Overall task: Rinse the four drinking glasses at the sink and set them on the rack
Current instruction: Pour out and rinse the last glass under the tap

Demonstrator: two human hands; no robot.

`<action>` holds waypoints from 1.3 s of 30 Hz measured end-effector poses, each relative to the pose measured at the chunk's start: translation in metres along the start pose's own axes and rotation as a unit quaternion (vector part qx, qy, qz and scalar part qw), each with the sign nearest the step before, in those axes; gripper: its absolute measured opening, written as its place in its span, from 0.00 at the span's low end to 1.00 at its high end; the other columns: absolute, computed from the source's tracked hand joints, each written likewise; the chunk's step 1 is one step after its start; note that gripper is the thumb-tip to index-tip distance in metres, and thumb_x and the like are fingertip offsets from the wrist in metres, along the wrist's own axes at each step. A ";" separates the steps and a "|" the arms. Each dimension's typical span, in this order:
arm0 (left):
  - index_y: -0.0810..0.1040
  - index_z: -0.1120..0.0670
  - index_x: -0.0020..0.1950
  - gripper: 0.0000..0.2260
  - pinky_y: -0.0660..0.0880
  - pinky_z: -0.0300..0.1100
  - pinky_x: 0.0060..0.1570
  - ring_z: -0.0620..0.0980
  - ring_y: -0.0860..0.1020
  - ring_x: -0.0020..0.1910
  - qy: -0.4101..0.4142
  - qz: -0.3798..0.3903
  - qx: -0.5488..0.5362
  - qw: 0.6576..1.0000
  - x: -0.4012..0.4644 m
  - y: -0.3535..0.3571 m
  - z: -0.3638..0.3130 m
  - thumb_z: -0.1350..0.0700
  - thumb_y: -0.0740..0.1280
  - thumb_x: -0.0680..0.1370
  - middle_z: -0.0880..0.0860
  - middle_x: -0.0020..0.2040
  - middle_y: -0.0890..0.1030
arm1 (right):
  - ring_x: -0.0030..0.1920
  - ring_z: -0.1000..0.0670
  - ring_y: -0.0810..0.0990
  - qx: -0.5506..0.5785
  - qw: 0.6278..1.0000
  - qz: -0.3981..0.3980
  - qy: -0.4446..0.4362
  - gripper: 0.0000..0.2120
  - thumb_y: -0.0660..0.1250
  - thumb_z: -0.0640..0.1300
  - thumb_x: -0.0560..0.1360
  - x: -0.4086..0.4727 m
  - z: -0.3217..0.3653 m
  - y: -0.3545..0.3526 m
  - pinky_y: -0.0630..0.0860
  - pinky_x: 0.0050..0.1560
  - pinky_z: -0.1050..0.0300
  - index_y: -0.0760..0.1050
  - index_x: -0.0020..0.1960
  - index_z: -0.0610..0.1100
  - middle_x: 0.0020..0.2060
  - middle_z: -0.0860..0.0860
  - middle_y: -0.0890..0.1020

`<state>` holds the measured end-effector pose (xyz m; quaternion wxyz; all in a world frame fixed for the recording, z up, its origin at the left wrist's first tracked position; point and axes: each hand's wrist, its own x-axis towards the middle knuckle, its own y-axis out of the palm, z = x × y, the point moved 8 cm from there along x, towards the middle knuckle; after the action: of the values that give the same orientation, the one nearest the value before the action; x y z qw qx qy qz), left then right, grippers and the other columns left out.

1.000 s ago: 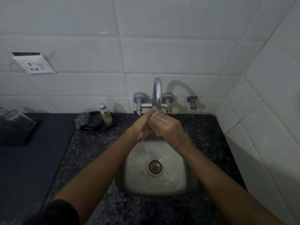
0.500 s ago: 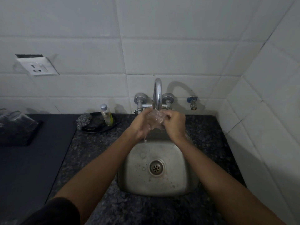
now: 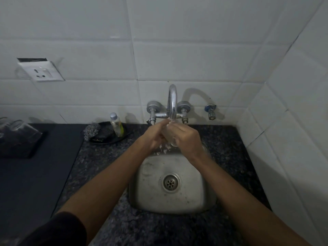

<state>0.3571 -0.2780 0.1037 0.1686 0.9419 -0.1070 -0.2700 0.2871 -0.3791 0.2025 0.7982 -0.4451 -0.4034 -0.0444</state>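
Note:
Both hands meet under the chrome tap (image 3: pixel 172 102) above the steel sink (image 3: pixel 191 201). My left hand (image 3: pixel 154 134) and my right hand (image 3: pixel 186 137) wrap a clear drinking glass (image 3: pixel 168 137), mostly hidden between the fingers. Water drips from it into the basin. Another clear glass (image 3: pixel 205 148) seems to stand at the sink's back right rim, behind my right wrist. At the far left edge, clear glasses (image 3: pixel 12 126) sit on a dark rack (image 3: pixel 26 150).
A black dish (image 3: pixel 124 135) left of the tap holds a steel scrubber (image 3: pixel 91 131), a dark sponge and a small bottle (image 3: pixel 116 124). A spare valve (image 3: pixel 210 112) sticks out of the tiled wall. Speckled granite surrounds the sink; a dark mat (image 3: pixel 35 183) lies at left.
My hands have shifted around the glass under the spout: it showed between the fingers half a second ago and is more covered now, held a little lower.

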 end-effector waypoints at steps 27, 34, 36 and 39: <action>0.82 0.58 0.53 0.12 0.77 0.51 0.51 0.55 0.82 0.46 0.007 0.031 -0.045 0.999 -0.003 0.009 0.000 0.51 0.63 0.83 0.57 0.46 0.84 | 0.38 0.47 0.84 -0.060 0.984 0.058 0.157 0.09 0.75 0.39 0.76 0.007 -0.024 0.011 0.76 0.37 0.59 0.86 0.56 0.43 0.41 0.46 0.87; 0.82 0.57 0.53 0.08 0.77 0.53 0.53 0.55 0.81 0.45 0.040 -0.031 -0.072 0.996 0.004 -0.011 0.002 0.54 0.72 0.76 0.57 0.46 0.82 | 0.42 0.50 0.85 0.087 0.930 0.125 0.333 0.07 0.72 0.42 0.79 -0.011 -0.052 0.030 0.77 0.41 0.62 0.86 0.55 0.44 0.42 0.49 0.87; 0.83 0.55 0.51 0.08 0.75 0.55 0.55 0.55 0.79 0.46 0.059 -0.054 -0.101 0.992 0.006 -0.022 0.005 0.56 0.74 0.73 0.55 0.44 0.81 | 0.50 0.52 0.85 0.199 0.879 0.203 0.383 0.13 0.72 0.42 0.79 -0.026 -0.055 0.046 0.76 0.48 0.64 0.83 0.63 0.45 0.49 0.52 0.87; 0.82 0.57 0.58 0.16 0.75 0.56 0.60 0.55 0.79 0.51 0.090 -0.042 -0.112 0.989 0.004 -0.020 0.005 0.54 0.77 0.72 0.56 0.49 0.81 | 0.63 0.52 0.82 0.428 0.745 0.287 0.424 0.26 0.75 0.42 0.77 -0.051 -0.044 0.056 0.78 0.65 0.55 0.74 0.74 0.48 0.63 0.52 0.84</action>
<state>0.3596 -0.2616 0.0905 0.2707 0.9413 -0.0207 -0.2009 0.3034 -0.3931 0.1172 0.9687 -0.0869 0.1473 0.1799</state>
